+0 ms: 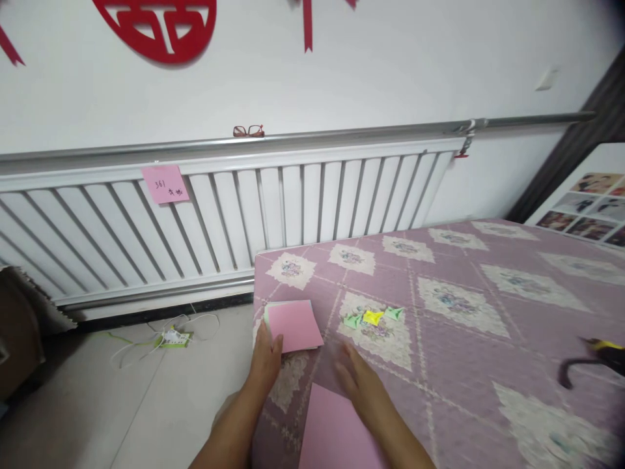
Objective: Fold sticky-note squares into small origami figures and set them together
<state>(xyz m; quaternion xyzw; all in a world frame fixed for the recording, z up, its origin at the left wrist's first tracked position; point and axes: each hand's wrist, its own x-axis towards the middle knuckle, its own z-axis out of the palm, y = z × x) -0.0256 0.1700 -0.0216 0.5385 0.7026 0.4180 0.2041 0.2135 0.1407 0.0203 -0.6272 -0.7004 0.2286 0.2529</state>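
A small stack of square paper, pink sheet on top and paler sheets under it, lies near the left edge of the bed-like surface. My left hand holds its near-left corner, thumb over the pink sheet and fingers along the left side. To the right, my right hand hovers with its fingers stretched out, slightly blurred, and nothing in it. Below it lies a larger pink sheet, partly covered by my right forearm. Farther off, a yellow folded paper piece sits between two green folded pieces.
Purple patterned cloth covers the surface. A black-and-yellow tool-like object lies at the right edge. Behind stands a white radiator with a pink note; glasses rest on the pipe. A power strip with cables lies on the floor.
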